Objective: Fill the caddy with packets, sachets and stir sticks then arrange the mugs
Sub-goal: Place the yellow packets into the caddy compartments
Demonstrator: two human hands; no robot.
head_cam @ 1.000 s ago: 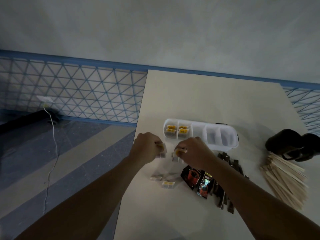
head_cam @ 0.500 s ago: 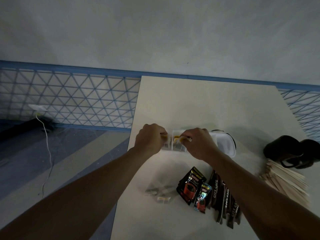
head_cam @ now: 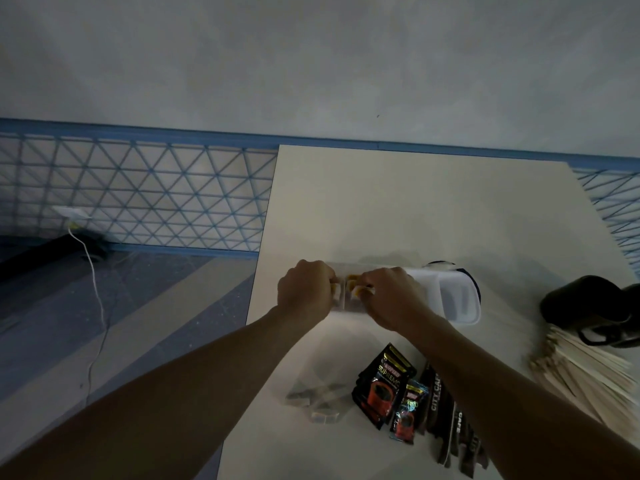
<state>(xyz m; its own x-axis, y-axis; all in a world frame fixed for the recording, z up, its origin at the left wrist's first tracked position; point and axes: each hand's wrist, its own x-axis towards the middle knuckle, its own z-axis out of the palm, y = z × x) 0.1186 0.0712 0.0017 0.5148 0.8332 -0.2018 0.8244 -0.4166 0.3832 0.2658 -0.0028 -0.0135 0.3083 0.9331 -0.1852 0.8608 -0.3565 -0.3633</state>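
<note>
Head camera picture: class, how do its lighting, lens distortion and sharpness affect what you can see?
Head view: dim and underexposed, so the black mugs merge into one dark mass; head view: the wide-angle lens stretches the forearms toward the bottom corners; head view: the loose sachets look soft, while the coffee packet print reads clearly.

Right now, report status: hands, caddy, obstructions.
Left hand pinches a yellow sachet; right hand pinches another. Both over caddy, left end. Nothing in the way.

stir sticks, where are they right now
Head view: the stir sticks lie in a pile at the right side of the table, just nearer than the dark mugs.
</note>
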